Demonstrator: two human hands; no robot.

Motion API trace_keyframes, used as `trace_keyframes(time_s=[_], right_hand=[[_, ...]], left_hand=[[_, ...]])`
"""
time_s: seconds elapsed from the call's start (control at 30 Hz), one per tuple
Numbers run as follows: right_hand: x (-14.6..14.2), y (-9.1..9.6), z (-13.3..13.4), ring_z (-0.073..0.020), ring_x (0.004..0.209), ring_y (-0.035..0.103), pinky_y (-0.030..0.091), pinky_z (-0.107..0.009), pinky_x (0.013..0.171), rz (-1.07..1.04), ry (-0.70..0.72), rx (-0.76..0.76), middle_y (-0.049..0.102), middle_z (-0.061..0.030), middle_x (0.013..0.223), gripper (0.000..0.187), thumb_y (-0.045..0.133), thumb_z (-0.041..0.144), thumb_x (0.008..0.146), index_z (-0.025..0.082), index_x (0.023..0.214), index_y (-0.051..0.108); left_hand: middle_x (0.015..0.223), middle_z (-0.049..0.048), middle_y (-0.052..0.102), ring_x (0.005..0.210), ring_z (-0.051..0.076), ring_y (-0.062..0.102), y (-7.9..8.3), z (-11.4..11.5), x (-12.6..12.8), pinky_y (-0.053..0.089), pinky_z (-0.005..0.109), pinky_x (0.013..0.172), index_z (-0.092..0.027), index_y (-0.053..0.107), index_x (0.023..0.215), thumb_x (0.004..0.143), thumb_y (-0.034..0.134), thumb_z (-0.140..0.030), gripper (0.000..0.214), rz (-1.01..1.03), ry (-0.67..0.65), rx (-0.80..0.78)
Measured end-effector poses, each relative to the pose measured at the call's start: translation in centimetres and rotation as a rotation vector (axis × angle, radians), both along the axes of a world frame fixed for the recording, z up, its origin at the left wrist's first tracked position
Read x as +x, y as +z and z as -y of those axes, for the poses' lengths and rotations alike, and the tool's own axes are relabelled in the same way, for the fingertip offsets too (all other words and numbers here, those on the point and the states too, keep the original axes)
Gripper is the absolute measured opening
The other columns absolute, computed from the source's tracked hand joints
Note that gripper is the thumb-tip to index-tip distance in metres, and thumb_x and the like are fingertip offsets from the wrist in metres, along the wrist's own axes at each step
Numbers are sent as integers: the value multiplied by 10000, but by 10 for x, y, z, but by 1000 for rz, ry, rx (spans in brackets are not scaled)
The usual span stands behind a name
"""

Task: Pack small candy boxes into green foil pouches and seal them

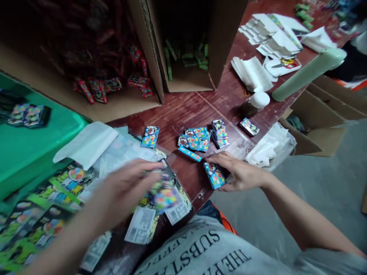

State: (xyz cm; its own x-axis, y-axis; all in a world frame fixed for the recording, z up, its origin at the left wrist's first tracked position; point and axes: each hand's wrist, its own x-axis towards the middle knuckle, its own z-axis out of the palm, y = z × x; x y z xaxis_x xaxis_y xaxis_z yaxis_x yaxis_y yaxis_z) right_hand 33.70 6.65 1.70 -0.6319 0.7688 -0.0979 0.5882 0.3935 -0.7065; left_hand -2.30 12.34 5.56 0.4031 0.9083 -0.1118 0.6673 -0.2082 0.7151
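small blue box was in the right hand, at the near edge of the reddish-brown surface; can't tell if it rested there or was lifted. right fingers were clamped on it, forefinger along the far end, thumb at the near corner, printed face up. looked like thin stiff card, so probably light, a bit slick on the printed faces, easy to dent at corners if squeezed. best hold judged to be the opposite narrow edges, light pinch, no pressing on the broad face. left hand was motion-blurred above the printed packaging, with a blurred colourful packet at its fingertips; can't tell whether those fingers were gripping it or just over it. pile of blue boxes was just beyond the right hand, one narrow blue box lying in front of it. short stack of boxes was just right of the pile, single box apart to the left, another dark-sided box off right, near the white-capped jar.
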Motion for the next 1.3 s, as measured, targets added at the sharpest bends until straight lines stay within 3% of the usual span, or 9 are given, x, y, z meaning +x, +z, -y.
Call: trace_keyframes(time_s=[0.1, 0.23, 0.33, 0.43, 0.67, 0.83, 0.97, 1.17, 1.3], right_hand=[[-4, -27, 7, -339, 1280, 506, 420, -533, 1085, 66, -17, 83, 572, -188, 1416, 922, 776, 530, 814, 129, 1546, 384], [4, -41, 13, -345, 1207, 509, 418, -532, 1035, 139, -15, 152, 550, -191, 1443, 1060, 711, 669, 827, 130, 1614, 250], [7, -45, 13, -352, 1238, 475, 383, -533, 1058, 138, 14, 190, 513, -200, 1488, 1156, 675, 719, 829, 123, 1645, 113], [1, -50, 10, -341, 1296, 436, 347, -515, 1087, 70, 63, 225, 513, -195, 1491, 1122, 667, 682, 860, 126, 1647, 92], [-14, -62, 5, -305, 1115, 493, 397, -476, 977, -88, 82, 253, 624, -141, 1315, 1053, 751, 652, 800, 196, 1616, 267], [-3, -59, 6, -288, 1128, 537, 437, -464, 1002, -256, 27, 190, 592, -105, 1389, 1012, 833, 592, 746, 258, 1563, 337], [0, -49, 14, -299, 1189, 559, 476, -467, 1028, -366, -58, 149, 591, -105, 1366, 1001, 882, 560, 698, 266, 1515, 384], [7, -37, 28, -300, 1203, 568, 501, -447, 1022, -429, -147, 183, 565, -111, 1351, 1002, 907, 511, 675, 264, 1498, 392], [10, -40, 26, -296, 1157, 560, 515, -449, 980, -314, -31, 156, 607, -109, 1297, 927, 868, 533, 717, 234, 1474, 423]], left_hand=[[1128, 19, 767, 1005, 212, 725, -28, 36, 66, 569, 354, 911, -266, 708, 1201, 989, 583, -394, 277, 10, -169, -126], [1244, 115, 717, 1157, 283, 667, -52, 48, 104, 499, 451, 1033, -189, 657, 1245, 1023, 529, -385, 322, -186, -191, 122], [1415, 155, 605, 1337, 342, 526, -51, 49, 94, 394, 501, 1144, -171, 540, 1398, 872, 711, -558, 675, -248, -324, 255], [1366, 194, 605, 1304, 385, 516, -50, 53, 88, 404, 526, 1102, -116, 428, 1489, 731, 820, -592, 977, -330, -395, 262], [1365, 215, 595, 1272, 372, 537, -44, 65, 89, 405, 503, 1069, -79, 260, 1580, 788, 777, -497, 1034, -414, -377, 288], [1693, 163, 256, 1515, 429, 286, -14, 47, 35, 221, 593, 1211, -243, 268, 1608, 657, 873, -385, 1137, -508, -754, 306], [1548, 103, 518, 1465, 341, 414, -9, 30, 17, 108, 573, 1262, -294, 408, 1534, 687, 749, -77, 939, -550, -957, 371], [1368, 182, 580, 1274, 377, 533, -8, 37, 37, 323, 612, 1156, -163, 448, 1468, 781, 748, -434, 797, -523, -559, 342], [1376, 165, 530, 1286, 338, 507, -18, 51, 33, 434, 498, 1117, -157, 444, 1441, 765, 745, -408, 782, -403, -459, 266]])
